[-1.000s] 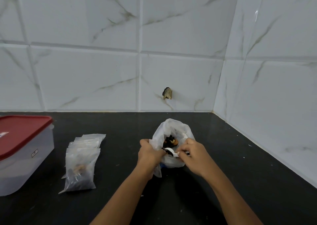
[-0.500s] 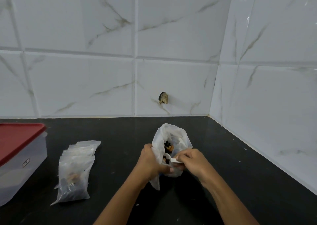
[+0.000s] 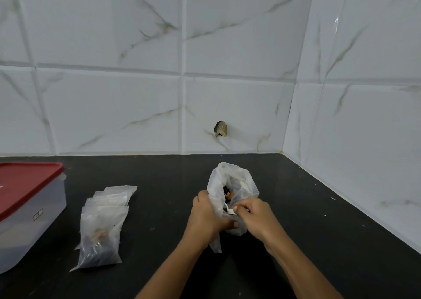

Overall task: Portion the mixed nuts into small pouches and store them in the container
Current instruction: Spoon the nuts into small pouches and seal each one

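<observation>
Fingers of the left hand curl around the nut bag on the counter, probably to keep its mouth open, while the right hand pinches a white spoon inside; pouches and closed container lie at left.

On countertop, far left: container, lid on top. Just right of it: stack of pouches, overlapping, running back toward rear wall. Well right, upright: bag, mixed nuts inside. Left hand gripping bag's left side. Right hand at front right, pinching spoon at mouth. Side wall at right.
</observation>
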The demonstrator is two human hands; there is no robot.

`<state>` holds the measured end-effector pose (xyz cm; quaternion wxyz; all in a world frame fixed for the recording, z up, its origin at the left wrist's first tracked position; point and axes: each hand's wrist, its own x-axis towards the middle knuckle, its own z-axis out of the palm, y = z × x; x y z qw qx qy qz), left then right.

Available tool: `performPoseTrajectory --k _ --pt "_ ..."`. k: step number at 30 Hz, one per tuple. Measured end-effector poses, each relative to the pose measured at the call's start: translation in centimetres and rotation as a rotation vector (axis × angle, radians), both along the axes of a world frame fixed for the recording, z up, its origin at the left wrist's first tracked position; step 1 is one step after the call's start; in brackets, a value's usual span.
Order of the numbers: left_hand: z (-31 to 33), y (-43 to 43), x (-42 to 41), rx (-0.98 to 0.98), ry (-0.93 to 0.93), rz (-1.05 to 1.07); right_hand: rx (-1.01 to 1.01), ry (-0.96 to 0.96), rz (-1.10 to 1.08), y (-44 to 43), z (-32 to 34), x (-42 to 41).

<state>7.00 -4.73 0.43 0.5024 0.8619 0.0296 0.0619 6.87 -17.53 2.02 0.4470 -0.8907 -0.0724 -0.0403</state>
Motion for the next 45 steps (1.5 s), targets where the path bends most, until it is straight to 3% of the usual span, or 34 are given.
performPoseTrajectory --k 2,6,12,15,19,23,28,34,39,45 --pt "0.1 -0.1 -0.1 0.014 0.019 0.005 0.075 0.038 -0.006 0.0 -0.2 0.1" --pt "0.3 -0.1 -0.3 -0.122 0.086 -0.007 0.413 0.231 -0.136 -0.4 -0.1 0.7" --pt "-0.1 -0.5 -0.2 -0.083 0.058 -0.067 0.320 0.252 -0.083 -0.6 -0.1 0.7" --pt "0.9 0.4 -0.6 -0.031 0.042 -0.030 0.456 0.325 -0.100 -1.0 0.2 1.1" --pt "1.9 2.4 -0.4 0.000 -0.074 0.114 0.662 0.399 -0.127 -1.4 0.2 1.4" --pt "2.6 2.7 -0.5 0.026 -0.235 0.040 0.797 0.467 -0.144 -1.9 0.4 1.2" --pt "3.3 1.8 -1.0 0.137 -0.280 -0.165 0.861 0.422 -0.113 -2.3 0.9 0.9" --pt "2.8 2.0 -0.8 0.220 -0.160 -0.187 0.917 0.195 0.016 -2.1 1.6 0.3" --pt "2.3 2.2 -0.7 0.118 -0.139 -0.185 0.786 0.098 0.114 -1.2 2.2 -1.0" --pt "2.3 2.5 -0.9 -0.039 -0.179 -0.141 0.238 -0.245 0.099 -0.7 2.0 -1.3"
